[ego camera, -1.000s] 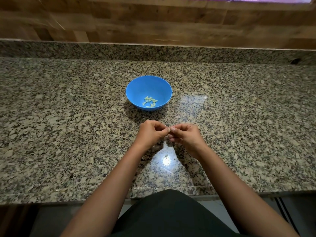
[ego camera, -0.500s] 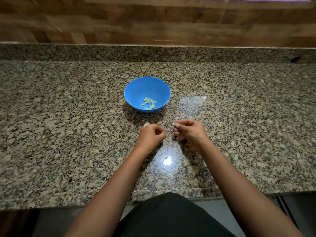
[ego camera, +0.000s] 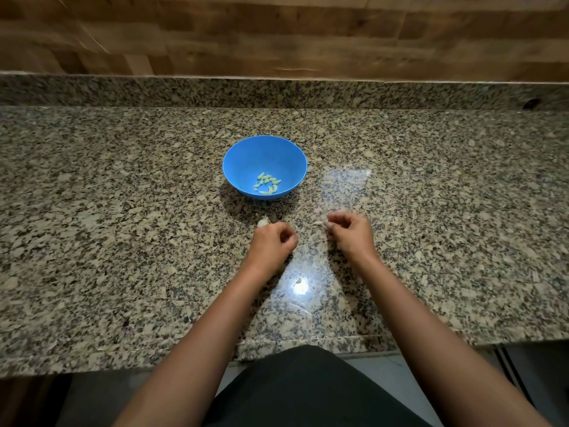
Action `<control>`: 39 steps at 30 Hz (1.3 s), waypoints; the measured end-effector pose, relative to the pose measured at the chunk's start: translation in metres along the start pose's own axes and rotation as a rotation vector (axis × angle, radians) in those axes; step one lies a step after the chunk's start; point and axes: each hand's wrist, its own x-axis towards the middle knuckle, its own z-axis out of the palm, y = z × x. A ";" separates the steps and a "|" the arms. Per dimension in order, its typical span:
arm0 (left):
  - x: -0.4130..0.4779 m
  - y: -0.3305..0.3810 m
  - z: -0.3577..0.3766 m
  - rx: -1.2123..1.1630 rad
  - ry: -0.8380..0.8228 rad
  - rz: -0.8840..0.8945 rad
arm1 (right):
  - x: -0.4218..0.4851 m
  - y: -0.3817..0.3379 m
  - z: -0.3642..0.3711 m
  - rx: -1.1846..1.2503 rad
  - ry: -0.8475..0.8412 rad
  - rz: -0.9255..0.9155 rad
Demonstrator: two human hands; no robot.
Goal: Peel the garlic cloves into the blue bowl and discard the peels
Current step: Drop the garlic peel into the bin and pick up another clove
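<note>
**Both hands low on the counter, a garlic piece at each**

Your left hand (ego camera: 272, 240) rests on the granite counter (ego camera: 123, 241), in front of the blue bowl (ego camera: 264, 166) and a little to its near side. Its fingers are curled in, and a pale round garlic clove (ego camera: 262, 223) shows at the far edge of the knuckles, touching the hand. It seems you hold the clove with the fingertips, but the grip itself is hidden behind the hand, so this I cannot tell for sure.

Your right hand (ego camera: 349, 231) is beside it, a gap of bare counter between the two hands. Its fingers are also curled, and the tips pinch a small whitish piece (ego camera: 318, 223) that sticks out to the left, toward the other hand. Whether it is peel or a thin clove is too small to tell.

Inside the bowl, on the bottom toward its near side, lie several peeled cloves (ego camera: 267, 183), pale green-yellow, in a loose group. The bowl stands apart from both hands. A bright light reflection (ego camera: 300, 286) lies on the counter between your forearms.
</note>
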 end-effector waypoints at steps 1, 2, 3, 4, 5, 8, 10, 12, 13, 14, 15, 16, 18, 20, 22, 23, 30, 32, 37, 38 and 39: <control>-0.002 0.000 0.000 0.007 0.007 0.015 | -0.006 0.002 -0.002 -0.018 0.005 -0.010; -0.004 -0.001 -0.001 0.016 0.015 0.031 | -0.012 0.004 -0.003 -0.031 0.010 -0.024; -0.006 -0.002 -0.001 0.028 0.022 0.048 | -0.018 0.005 -0.004 -0.043 0.014 -0.041; -0.008 -0.004 -0.001 0.044 0.027 0.068 | -0.023 0.007 -0.005 -0.063 0.014 -0.062; -0.010 -0.006 -0.001 0.066 0.030 0.083 | -0.030 0.007 -0.004 -0.103 0.007 -0.089; -0.017 -0.014 0.002 0.126 0.038 0.091 | -0.051 0.010 0.003 -0.272 -0.078 -0.195; -0.020 -0.020 0.001 0.141 0.057 0.092 | -0.066 0.012 0.010 -0.385 -0.182 -0.276; -0.023 -0.025 -0.001 0.155 0.080 0.089 | -0.078 0.017 0.020 -0.570 -0.315 -0.352; -0.024 -0.027 -0.002 0.160 0.093 0.082 | -0.081 0.020 0.025 -0.716 -0.358 -0.391; -0.026 -0.030 -0.004 0.165 0.106 0.069 | -0.083 0.023 0.031 -0.856 -0.372 -0.421; -0.027 -0.032 -0.006 0.166 0.117 0.054 | -0.080 0.026 0.037 -0.956 -0.362 -0.440; -0.028 -0.034 -0.008 0.158 0.127 0.040 | -0.075 0.027 0.043 -1.007 -0.339 -0.451; -0.029 -0.036 -0.011 0.135 0.144 0.015 | -0.059 0.022 0.054 -1.018 -0.283 -0.461; -0.031 -0.038 -0.015 0.117 0.163 -0.007 | -0.040 0.015 0.062 -1.003 -0.253 -0.468; -0.033 -0.040 -0.018 0.092 0.186 -0.034 | -0.029 0.011 0.065 -0.991 -0.256 -0.521; -0.035 -0.041 -0.018 0.080 0.194 -0.043 | -0.028 0.012 0.064 -0.949 -0.261 -0.555; -0.054 -0.037 -0.011 0.023 0.199 -0.053 | -0.063 0.035 0.039 -0.568 -0.234 -0.781; -0.058 -0.033 -0.009 0.024 0.186 -0.055 | -0.067 0.032 0.034 -0.594 -0.225 -0.818; -0.070 -0.029 -0.006 0.101 0.167 -0.073 | -0.072 0.026 0.037 -0.639 -0.217 -0.808; -0.073 -0.029 -0.006 0.088 0.177 -0.097 | -0.075 0.021 0.039 -0.614 -0.220 -0.734; -0.076 -0.029 -0.007 0.058 0.200 -0.126 | -0.079 0.016 0.041 -0.569 -0.232 -0.652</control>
